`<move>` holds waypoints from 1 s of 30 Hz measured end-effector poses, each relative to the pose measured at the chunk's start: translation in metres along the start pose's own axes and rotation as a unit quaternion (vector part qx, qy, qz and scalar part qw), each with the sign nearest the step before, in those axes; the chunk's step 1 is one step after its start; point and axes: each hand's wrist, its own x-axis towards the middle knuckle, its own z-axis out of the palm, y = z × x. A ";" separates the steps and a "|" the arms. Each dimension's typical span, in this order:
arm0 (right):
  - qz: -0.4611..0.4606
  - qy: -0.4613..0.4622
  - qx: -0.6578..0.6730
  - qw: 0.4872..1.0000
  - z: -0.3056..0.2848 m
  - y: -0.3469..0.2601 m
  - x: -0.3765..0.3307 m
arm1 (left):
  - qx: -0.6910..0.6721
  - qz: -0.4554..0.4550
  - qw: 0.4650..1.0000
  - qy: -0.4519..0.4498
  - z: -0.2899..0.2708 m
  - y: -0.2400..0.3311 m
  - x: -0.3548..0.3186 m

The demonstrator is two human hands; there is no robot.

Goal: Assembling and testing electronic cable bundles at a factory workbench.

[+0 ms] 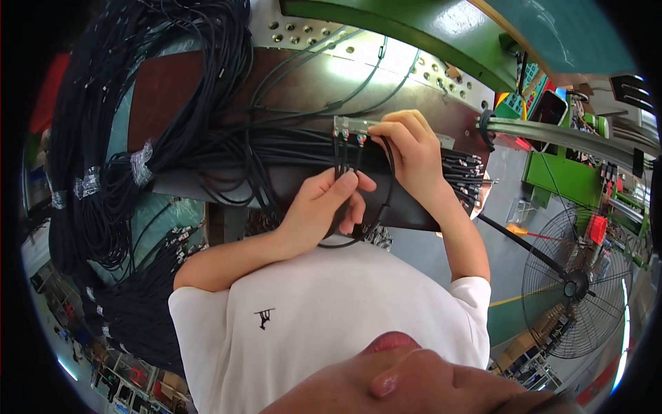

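My left hand (323, 201) is closed, thumb against fingers, around several thin black cables (345, 157). Their upper ends show coloured wire tips and reach a narrow metal strip (353, 125), which lies across the bench in front of me. At the strip's right part, my right hand (414, 148) pinches the end of another black cable (393, 162). That cable curves down past my left hand, with a small thicker piece (383, 211) along it. The fingertips of my right hand partly hide the cable's end, so its exact seat at the strip cannot be made out.
A thick bundle of black cables (289, 148) runs across the brown bench (165, 90); its tips (465, 172) stick out at the right. More tied cables (96, 228) hang at the left. A green machine (414, 31) stands behind, a metal rail (552, 130) and a fan (576, 283) to the right.
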 end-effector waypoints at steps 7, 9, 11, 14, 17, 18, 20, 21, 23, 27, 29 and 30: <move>0.034 -0.025 -0.015 0.999 0.002 -0.007 0.003 | -0.028 -0.015 0.998 -0.051 0.002 -0.002 0.000; 0.034 -0.024 -0.009 0.999 0.002 -0.007 0.004 | -0.033 -0.015 0.998 -0.048 0.002 -0.003 -0.001; 0.031 -0.029 -0.017 0.999 -0.001 -0.008 0.002 | -0.040 -0.022 0.998 -0.051 0.001 -0.002 -0.001; -0.049 0.037 -0.112 0.992 -0.017 -0.017 -0.007 | -0.053 -0.035 0.996 -0.056 0.002 0.000 -0.001; -0.127 0.002 -0.117 0.985 -0.023 -0.022 0.000 | -0.072 -0.081 0.990 -0.090 0.007 0.007 0.004; -0.087 0.023 -0.094 0.991 -0.022 -0.017 -0.005 | -0.008 -0.054 0.995 -0.087 0.009 0.009 0.002; -0.017 0.089 -0.036 0.995 -0.020 -0.015 -0.016 | 0.168 0.052 0.982 -0.073 0.007 0.005 -0.005; -0.013 0.090 -0.062 0.994 -0.021 -0.016 -0.016 | 0.168 0.052 0.982 -0.074 0.004 0.008 0.001; -0.012 0.097 -0.064 0.993 -0.010 -0.005 -0.012 | 0.093 0.023 0.992 -0.083 -0.002 0.016 0.016; 0.083 0.070 0.003 0.994 -0.003 0.000 -0.022 | 0.048 0.062 0.995 -0.066 -0.005 0.020 0.011; 0.095 0.053 0.004 0.994 -0.006 0.000 -0.019 | 0.057 0.057 0.995 -0.066 -0.005 0.023 0.013; 0.079 0.051 -0.015 0.995 -0.007 -0.001 -0.017 | 0.033 0.009 0.996 -0.082 -0.004 0.026 0.014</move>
